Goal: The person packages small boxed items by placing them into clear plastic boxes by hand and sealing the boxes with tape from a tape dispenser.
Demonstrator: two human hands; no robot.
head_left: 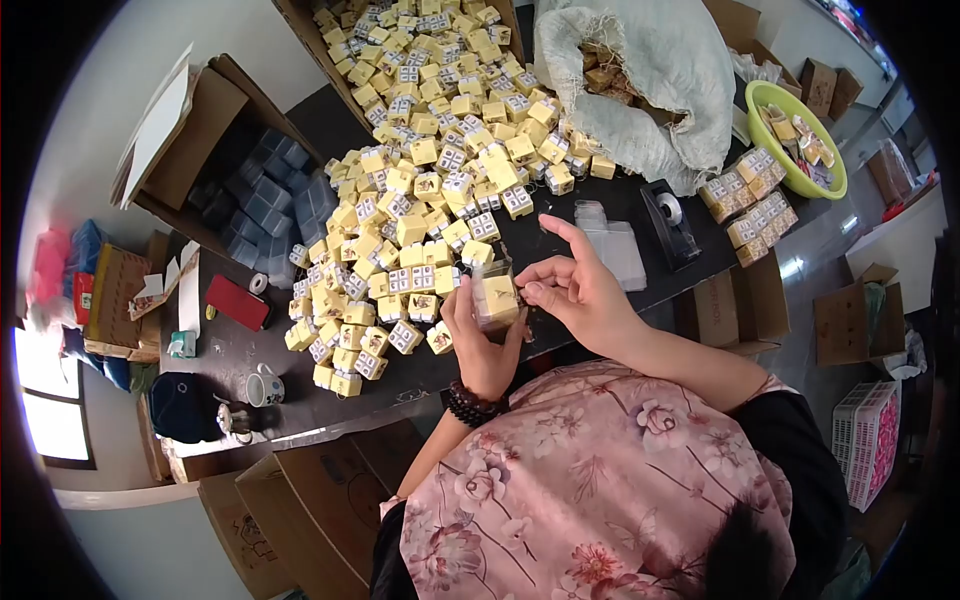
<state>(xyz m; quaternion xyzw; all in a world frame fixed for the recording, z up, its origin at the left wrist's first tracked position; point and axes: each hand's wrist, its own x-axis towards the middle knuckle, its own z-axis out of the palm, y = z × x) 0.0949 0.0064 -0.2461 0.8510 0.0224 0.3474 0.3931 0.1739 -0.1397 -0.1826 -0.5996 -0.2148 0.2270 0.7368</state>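
My left hand (pixel 480 348) is closed around a small clear plastic box (pixel 497 298) with yellow cube pieces inside, held just over the table's front edge. A dark beaded bracelet (pixel 470 405) circles that wrist. My right hand (pixel 590 292) is at the box's right side, its thumb and middle finger pinched close together and its index finger stretched out. What lies between those fingertips, if anything, is too small to make out. Beyond both hands spreads a large heap of yellow cubes (pixel 411 229) with white-and-grey printed sides.
Clear plastic cases (pixel 618 250) lie right of my hands, beside a black tape dispenser (pixel 670 225). Packed blocks of cubes (pixel 762 228) and a green basin (pixel 836 165) stand farther right. Leftward are a carton of clear boxes (pixel 270 195), a red phone-like object (pixel 238 302) and a mug (pixel 265 387).
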